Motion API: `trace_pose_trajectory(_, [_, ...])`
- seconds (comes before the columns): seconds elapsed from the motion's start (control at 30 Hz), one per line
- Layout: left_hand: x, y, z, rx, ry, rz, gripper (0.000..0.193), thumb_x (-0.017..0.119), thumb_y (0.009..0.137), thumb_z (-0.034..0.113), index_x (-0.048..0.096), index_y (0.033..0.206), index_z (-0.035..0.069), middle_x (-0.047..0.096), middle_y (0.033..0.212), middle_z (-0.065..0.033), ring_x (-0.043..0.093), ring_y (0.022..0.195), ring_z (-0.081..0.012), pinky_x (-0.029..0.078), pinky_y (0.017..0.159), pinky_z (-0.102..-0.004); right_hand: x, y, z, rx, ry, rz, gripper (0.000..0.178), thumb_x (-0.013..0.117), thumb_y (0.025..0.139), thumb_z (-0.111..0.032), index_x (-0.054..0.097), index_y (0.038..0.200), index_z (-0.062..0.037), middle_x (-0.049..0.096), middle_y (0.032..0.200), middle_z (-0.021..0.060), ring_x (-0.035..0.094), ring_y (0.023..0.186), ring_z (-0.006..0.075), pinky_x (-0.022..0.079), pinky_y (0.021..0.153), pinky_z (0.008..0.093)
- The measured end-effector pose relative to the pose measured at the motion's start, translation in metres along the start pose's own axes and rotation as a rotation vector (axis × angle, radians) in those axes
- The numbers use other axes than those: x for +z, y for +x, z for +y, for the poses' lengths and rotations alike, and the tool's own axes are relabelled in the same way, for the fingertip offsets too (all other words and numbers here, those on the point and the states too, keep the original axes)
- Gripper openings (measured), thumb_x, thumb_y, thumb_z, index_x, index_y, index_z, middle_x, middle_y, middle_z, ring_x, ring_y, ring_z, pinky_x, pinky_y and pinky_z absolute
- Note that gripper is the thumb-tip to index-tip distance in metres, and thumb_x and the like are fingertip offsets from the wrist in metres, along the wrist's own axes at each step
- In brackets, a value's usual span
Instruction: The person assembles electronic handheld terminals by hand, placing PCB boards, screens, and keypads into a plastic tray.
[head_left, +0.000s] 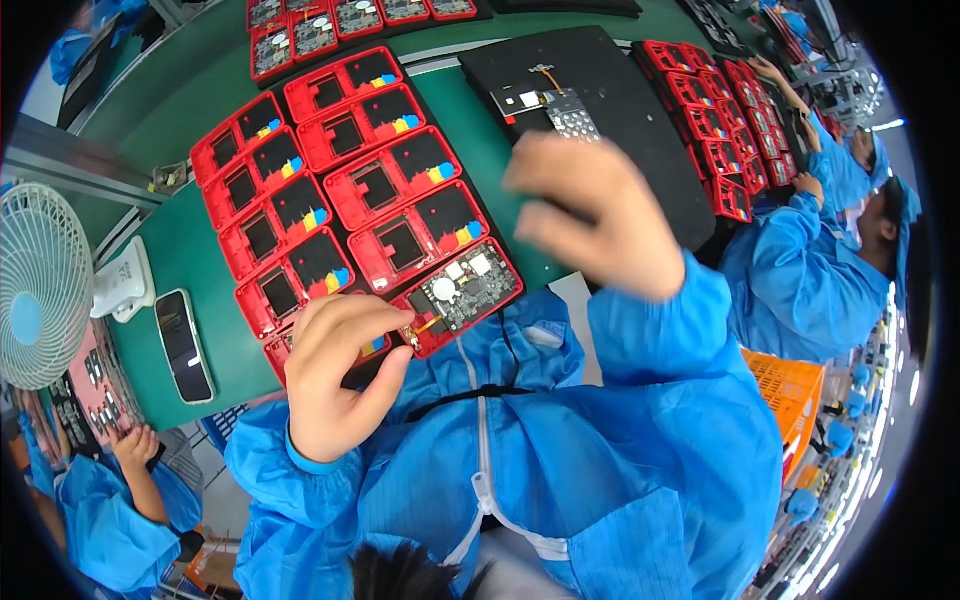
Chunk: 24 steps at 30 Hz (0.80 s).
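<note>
At the fingertips of your left hand [338,368], whose grip I can't tell, the board-filled red housing [460,297] looks light and stiff but fragile, best held by its edges; your right hand [603,212] hovers, fingers parted.

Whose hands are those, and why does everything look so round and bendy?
No robot here! Those are a person's own bare hands. A wide camera worn on their head looks down, and its lens bends straight edges. On the green table lie red cases, a phone and a black mat. The left hand is at one end of a case with a circuit board inside; I can't tell whether it grips anything. The right hand, blurry, is open near the mat, with nothing visible in it.
</note>
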<state>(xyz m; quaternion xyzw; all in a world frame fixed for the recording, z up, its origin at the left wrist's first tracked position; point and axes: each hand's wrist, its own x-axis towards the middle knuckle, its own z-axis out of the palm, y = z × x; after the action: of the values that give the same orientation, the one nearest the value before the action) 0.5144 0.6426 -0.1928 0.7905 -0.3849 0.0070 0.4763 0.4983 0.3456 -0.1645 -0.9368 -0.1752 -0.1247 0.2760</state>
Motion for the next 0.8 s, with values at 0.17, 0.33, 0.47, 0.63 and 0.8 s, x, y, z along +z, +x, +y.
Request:
trace_pose_trajectory(0.17, [0.001,0.004,-0.001,-0.051,-0.198,0.002,0.025,0.072,0.076,-0.002,0.068,0.1,0.003,0.066,0.097,-0.0129,0.062,0.09,-0.0295,0.048,0.082,-0.0369,0.025,0.001,0.086,0.592,-0.427,0.394,0.052,0.074,0.08,-0.025,0.058,0.128,-0.0142,0.068,0.104,0.0131,0.063,0.102,0.032,0.051,0.084,0.043])
trace_pose_trajectory(0.33, [-0.01,0.004,-0.008,-0.064,-0.222,0.0,0.028,0.072,0.075,-0.002,0.068,0.103,0.003,0.066,0.099,-0.0131,0.062,0.092,-0.0296,0.048,0.083,-0.0371,0.008,0.02,0.079,0.505,-0.128,0.607,0.065,0.073,0.069,0.005,0.057,0.129,-0.0151,0.058,0.082,0.0058,0.059,0.074,0.0187,0.053,0.071,0.0312])
trace_pose_trajectory(0.47, [-0.018,0.003,-0.013,-0.08,-0.244,0.032,0.028,0.071,0.076,-0.003,0.067,0.103,0.002,0.066,0.1,-0.0137,0.062,0.094,-0.0297,0.048,0.084,-0.0366,0.004,0.02,0.086,0.413,-0.174,0.339,0.042,0.075,0.067,0.0,0.07,0.109,-0.0074,0.06,0.084,0.0091,0.06,0.074,0.0194,0.052,0.069,0.031])
trace_pose_trajectory(0.63, [-0.031,0.006,-0.007,-0.097,-0.258,0.014,0.028,0.071,0.077,-0.003,0.067,0.104,0.002,0.065,0.103,-0.0145,0.062,0.094,-0.0299,0.049,0.084,-0.0359,0.009,0.017,0.078,0.388,-0.358,0.362,0.033,0.072,0.075,-0.006,0.064,0.107,-0.0069,0.064,0.102,0.016,0.061,0.102,0.0361,0.049,0.089,0.0409])
trace_pose_trajectory(0.8, [-0.038,0.005,0.003,-0.096,-0.252,0.041,0.026,0.07,0.078,-0.002,0.067,0.103,0.003,0.065,0.102,-0.0137,0.062,0.093,-0.029,0.048,0.084,-0.0357,0.007,0.015,0.066,0.489,-0.297,0.351,0.04,0.071,0.078,-0.011,0.056,0.115,-0.0083,0.066,0.102,0.0164,0.063,0.098,0.0334,0.05,0.085,0.0426])
